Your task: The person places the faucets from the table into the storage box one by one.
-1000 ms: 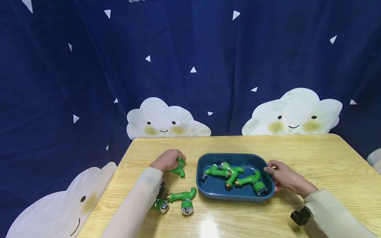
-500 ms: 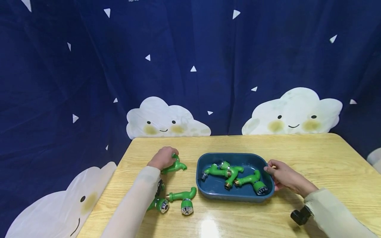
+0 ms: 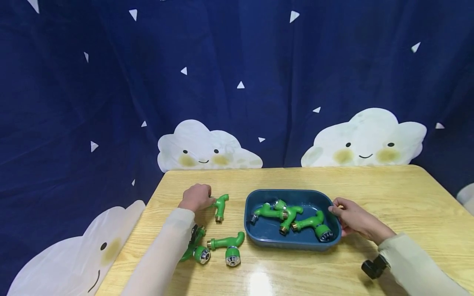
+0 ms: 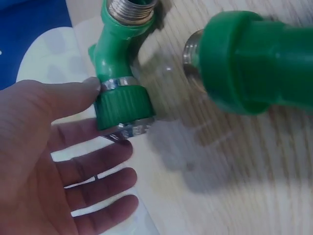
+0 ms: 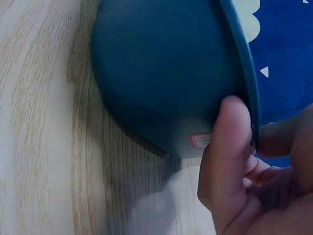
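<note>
Since a second ago, left hand (image 3: 195, 197) turns the tap (image 3: 220, 205) and sets it down left of the tray (image 3: 259, 238); fingers now loose, thumb just touching its cap. Right hand (image 3: 353, 222) pinches tray rim. Risk: tap rolls, or a nudge knocks the two taps (image 3: 218, 248) nearby.

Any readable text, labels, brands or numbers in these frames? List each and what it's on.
Nothing can be read.
Sticker on the outer wall of the blue tray: white with a red border, print too blurred to read.
Curtain: only white triangles and smiling clouds, no legible words.
Green taps: no visible markings.
</note>
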The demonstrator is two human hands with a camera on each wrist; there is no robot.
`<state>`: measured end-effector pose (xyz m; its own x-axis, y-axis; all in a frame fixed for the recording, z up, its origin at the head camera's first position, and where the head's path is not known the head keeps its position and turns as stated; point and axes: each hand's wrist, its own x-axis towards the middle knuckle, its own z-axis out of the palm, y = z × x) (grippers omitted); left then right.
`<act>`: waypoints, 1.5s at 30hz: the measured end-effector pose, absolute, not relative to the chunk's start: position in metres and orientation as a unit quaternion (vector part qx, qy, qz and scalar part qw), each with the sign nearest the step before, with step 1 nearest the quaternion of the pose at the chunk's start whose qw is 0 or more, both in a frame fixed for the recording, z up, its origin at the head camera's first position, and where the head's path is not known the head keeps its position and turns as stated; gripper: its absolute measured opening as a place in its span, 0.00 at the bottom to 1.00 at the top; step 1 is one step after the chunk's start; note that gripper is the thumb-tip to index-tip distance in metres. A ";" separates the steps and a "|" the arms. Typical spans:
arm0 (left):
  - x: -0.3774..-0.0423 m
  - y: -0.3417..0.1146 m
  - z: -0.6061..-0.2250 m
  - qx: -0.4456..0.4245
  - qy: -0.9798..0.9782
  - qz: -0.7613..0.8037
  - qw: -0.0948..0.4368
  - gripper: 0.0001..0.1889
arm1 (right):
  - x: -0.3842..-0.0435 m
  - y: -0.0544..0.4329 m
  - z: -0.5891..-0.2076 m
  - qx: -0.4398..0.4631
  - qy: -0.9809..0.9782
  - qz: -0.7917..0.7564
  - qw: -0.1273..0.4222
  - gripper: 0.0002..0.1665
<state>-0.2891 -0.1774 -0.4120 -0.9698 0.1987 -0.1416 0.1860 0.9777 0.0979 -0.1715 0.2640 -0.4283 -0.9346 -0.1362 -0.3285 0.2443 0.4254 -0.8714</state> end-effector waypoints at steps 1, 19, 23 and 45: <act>-0.289 -0.177 -0.412 0.097 0.991 0.040 0.080 0.13 | -0.171 0.264 -0.428 0.029 0.826 -0.534 0.178 0.11; -0.271 -0.152 -0.403 0.220 0.951 -0.006 0.216 0.51 | -0.171 0.264 -0.427 0.031 0.828 -0.530 0.181 0.12; -0.269 -0.149 -0.403 0.222 0.951 -0.036 0.211 0.52 | -0.172 0.264 -0.427 0.029 0.828 -0.530 0.181 0.12; -0.272 -0.143 -0.409 0.147 0.964 0.007 0.222 0.56 | -0.169 0.265 -0.430 0.023 0.825 -0.538 0.172 0.13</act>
<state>-0.2725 -0.1430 -0.4091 -0.8581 0.2861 -0.4265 0.2797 0.9568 0.0791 -0.1694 0.2654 -0.4300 -0.9400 -0.1459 -0.3083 0.2234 0.4198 -0.8797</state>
